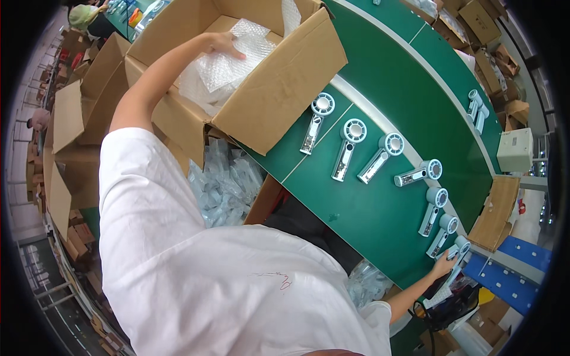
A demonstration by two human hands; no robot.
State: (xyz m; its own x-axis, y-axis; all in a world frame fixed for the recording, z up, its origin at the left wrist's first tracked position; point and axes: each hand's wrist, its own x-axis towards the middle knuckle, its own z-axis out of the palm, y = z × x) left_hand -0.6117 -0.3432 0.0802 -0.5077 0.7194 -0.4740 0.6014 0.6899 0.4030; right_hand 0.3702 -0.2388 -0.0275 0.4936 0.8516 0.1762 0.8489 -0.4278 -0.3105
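My left hand reaches into a large open cardboard box and grips a piece of clear bubble wrap; some of its fingers are hidden. Far out to the right, my right hand has its fingers closed around a light-blue handheld fan at the end of a curved row. Several similar fans lie apart on the green table, among them one fan nearest the box and another fan beside it. Each has a round head and a shiny handle.
Below the box, clear plastic bags fill a container. A raised green conveyor curves behind the table, carrying more fans. An open carton stands at left; a blue perforated rack is at lower right.
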